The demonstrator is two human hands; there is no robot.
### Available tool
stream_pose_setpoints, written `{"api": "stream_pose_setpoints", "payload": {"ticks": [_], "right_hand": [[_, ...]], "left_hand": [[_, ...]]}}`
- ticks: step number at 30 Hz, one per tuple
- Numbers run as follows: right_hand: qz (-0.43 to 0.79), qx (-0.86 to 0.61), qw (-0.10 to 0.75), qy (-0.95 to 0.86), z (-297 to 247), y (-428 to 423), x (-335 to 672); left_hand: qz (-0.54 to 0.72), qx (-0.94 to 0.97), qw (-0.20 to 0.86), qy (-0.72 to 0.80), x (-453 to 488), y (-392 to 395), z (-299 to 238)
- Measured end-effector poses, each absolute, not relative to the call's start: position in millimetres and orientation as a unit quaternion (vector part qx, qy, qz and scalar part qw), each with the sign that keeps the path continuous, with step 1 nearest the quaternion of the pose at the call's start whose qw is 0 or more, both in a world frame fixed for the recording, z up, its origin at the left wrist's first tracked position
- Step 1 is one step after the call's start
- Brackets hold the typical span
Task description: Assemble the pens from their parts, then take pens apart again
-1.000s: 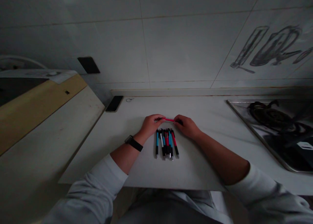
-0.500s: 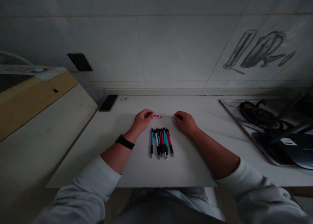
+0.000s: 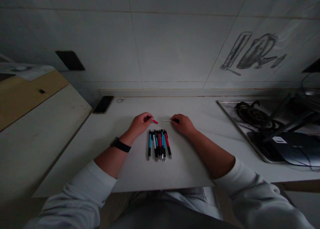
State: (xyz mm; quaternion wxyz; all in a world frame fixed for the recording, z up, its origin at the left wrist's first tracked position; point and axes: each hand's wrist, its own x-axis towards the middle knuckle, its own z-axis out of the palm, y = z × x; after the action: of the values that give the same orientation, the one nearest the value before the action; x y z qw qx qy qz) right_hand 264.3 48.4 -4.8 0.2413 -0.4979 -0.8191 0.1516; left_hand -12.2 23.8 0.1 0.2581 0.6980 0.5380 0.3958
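My left hand (image 3: 141,123) is closed on a red pen barrel (image 3: 155,121), whose end sticks out past the fingertips toward the right. Opposite it, my right hand (image 3: 183,124) pinches a thin pale pen refill (image 3: 166,120) that points left; a dark part shows at its fingers. A small gap separates barrel and refill. Just below the hands lie several click pens (image 3: 160,145) in blue, white, red and black, side by side with their metal tips toward me. A black watch (image 3: 120,144) is on my left wrist.
A phone (image 3: 103,104) lies at the back left of the white counter (image 3: 187,170), with a small ring-like item (image 3: 120,100) beside it. To the right stands a gas stove (image 3: 250,117) with a dark flat device (image 3: 291,145) over its front. A wooden-edged board (image 3: 37,92) rises on the left.
The view has shifted a little to the right. In my left hand the red barrel now tilts more downward. Barrel and refill remain apart, and the pens on the counter lie as before.
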Motion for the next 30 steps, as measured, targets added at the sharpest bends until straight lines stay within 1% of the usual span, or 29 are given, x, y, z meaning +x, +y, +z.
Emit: {"api": "stream_pose_setpoints", "payload": {"ticks": [12,18,22,26,28,30], "right_hand": [[0.153,-0.5,0.239,-0.818,-2,46,264],[0.147,-0.495,0.241,-0.822,-3,48,265],[0.144,-0.498,0.228,-0.824,-4,50,266],[0.14,-0.498,0.226,-0.825,-6,51,268],[0.14,-0.496,0.225,-0.827,-6,51,269],[0.136,-0.496,0.222,-0.829,-7,51,270]], "left_hand": [[0.454,0.654,0.3,0.525,-20,23,19],[0.508,0.629,0.255,0.531,-51,25,46],[0.543,0.563,0.333,0.526,-91,27,59],[0.512,0.493,0.374,0.595,-132,27,63],[0.451,0.462,0.389,0.657,-147,27,61],[0.362,0.454,0.395,0.712,-157,27,59]]}}
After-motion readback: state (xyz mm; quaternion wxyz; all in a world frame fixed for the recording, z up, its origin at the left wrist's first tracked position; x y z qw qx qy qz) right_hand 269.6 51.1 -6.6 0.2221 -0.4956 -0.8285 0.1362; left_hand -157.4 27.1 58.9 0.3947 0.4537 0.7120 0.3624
